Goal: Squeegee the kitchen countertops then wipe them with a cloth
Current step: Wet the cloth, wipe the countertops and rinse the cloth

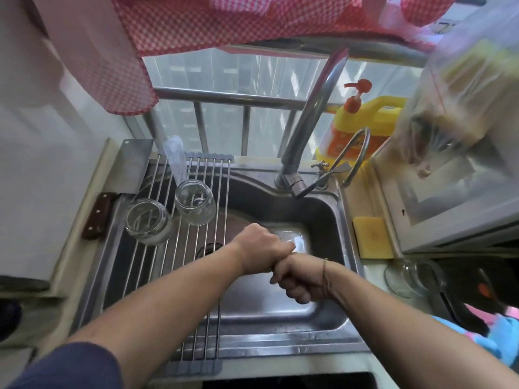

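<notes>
left hand [262, 248], right hand [299, 279], clasped over sink [341, 220]

Daylit, wide-angle view with soft edges

Daylight enters through the window [224, 77] behind the sink [280, 341], whose steel glints; edges bend and blur, worst at the upper right.

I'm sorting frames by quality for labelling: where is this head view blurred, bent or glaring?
Head view: wide-angle bend bows the sink edges and window railing; the plastic bag at upper right is blur-smeared; daylight from the window backlights the faucet; a bright glint sits on the wet basin floor beyond the left hand; the glass jars stay fairly sharp.
</notes>
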